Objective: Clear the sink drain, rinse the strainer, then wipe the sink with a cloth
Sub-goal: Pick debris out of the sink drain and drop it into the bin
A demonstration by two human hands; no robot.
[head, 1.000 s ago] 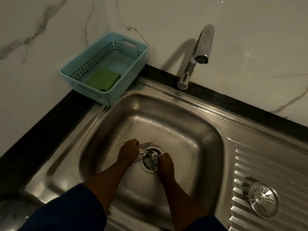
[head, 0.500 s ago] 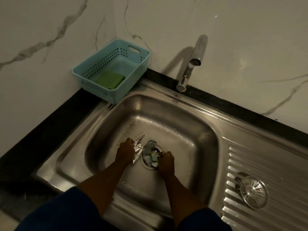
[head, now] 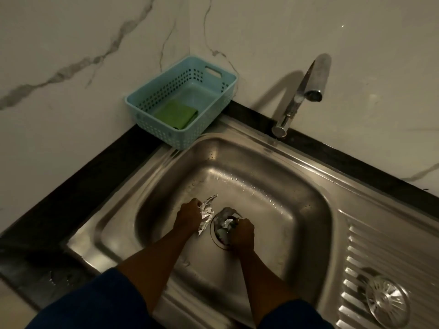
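Both my hands are down in the steel sink basin [head: 273, 186]. My left hand [head: 188, 216] grips a crumpled piece of silver foil [head: 207, 213] just left of the drain [head: 219, 236]. My right hand [head: 242, 233] is curled over the right edge of the drain, fingers on the scraps of foil and debris [head: 224, 225] lying in it. Whether it holds any scrap is hidden. A round metal strainer [head: 386, 301] lies on the ribbed drainboard at the lower right. A folded green cloth [head: 177, 114] lies in the blue basket.
The light blue perforated basket [head: 213, 110] stands on the black counter at the sink's back left corner. A chrome tap [head: 301, 96] rises behind the basin, with no water running. Marble walls close off the back and left.
My left hand has pulled the foil piece a little away from the drain to the left. My right hand stays at the drain. The view has shifted, so the sink sits further right.
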